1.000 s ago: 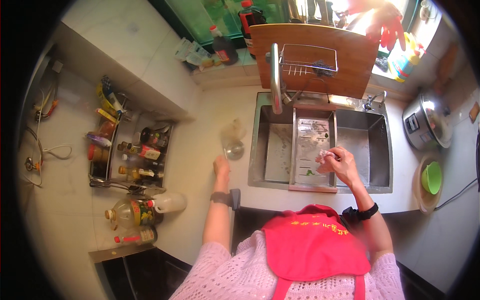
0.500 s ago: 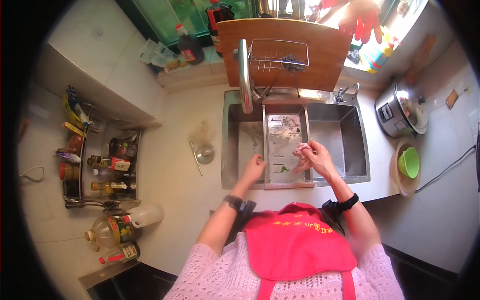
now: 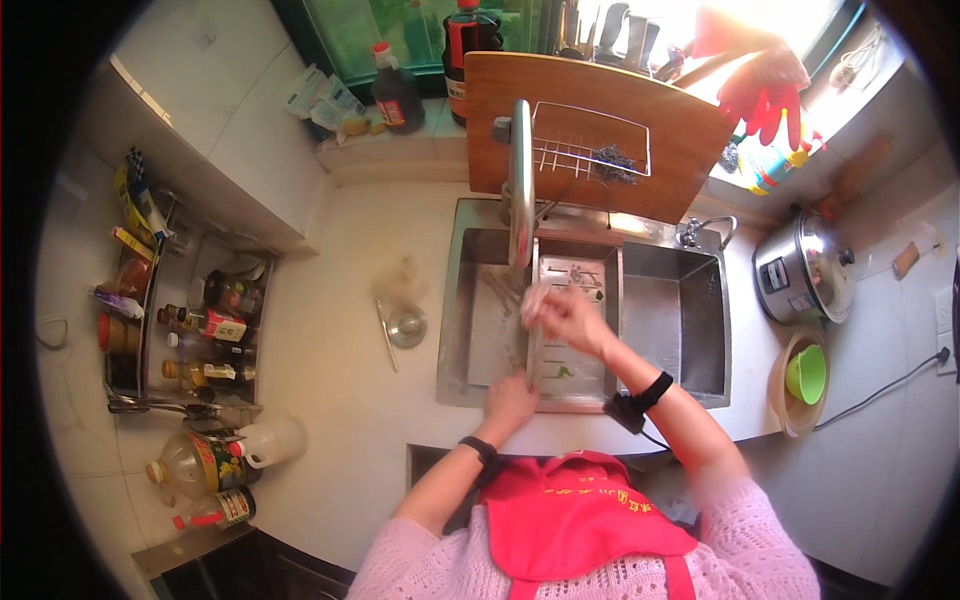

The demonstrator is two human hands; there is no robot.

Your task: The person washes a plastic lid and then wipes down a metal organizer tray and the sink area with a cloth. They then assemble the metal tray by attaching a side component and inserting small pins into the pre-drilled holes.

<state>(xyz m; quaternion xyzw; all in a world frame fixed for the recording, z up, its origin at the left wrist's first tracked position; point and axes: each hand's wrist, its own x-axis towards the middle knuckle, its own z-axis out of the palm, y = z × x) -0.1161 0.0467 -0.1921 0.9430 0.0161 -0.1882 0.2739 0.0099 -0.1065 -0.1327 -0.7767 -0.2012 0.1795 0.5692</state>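
In my right hand [image 3: 568, 318], closed and blurred, is a bunched pink-and-white cloth [image 3: 534, 302], held at the left wall of a metal drain tray [image 3: 580, 400]. The tray spans the middle of the stainless steel sink [image 3: 470, 370]; several slots and a few green leaf scraps [image 3: 564, 372] show on its floor. My left hand [image 3: 511, 402] is closed on the tray's left rim near its front corner, with its fingers partly hidden. Above the cloth, the tall tap [image 3: 522, 180] reaches over the sink.
A wooden board [image 3: 640, 90] with a wire rack [image 3: 590, 140] leans behind the sink. Right stand a rice cooker [image 3: 785, 275] and a green bowl [image 3: 812, 375] in a basin. On the left are a glass lid [image 3: 407, 326], a metal stick [image 3: 386, 335] and a seasoning rack [image 3: 205, 400].
My right hand has carried the cloth leftward from the tray's right side to its left wall. My left hand has drawn back to the tray's front left rim. The view has shifted slightly.
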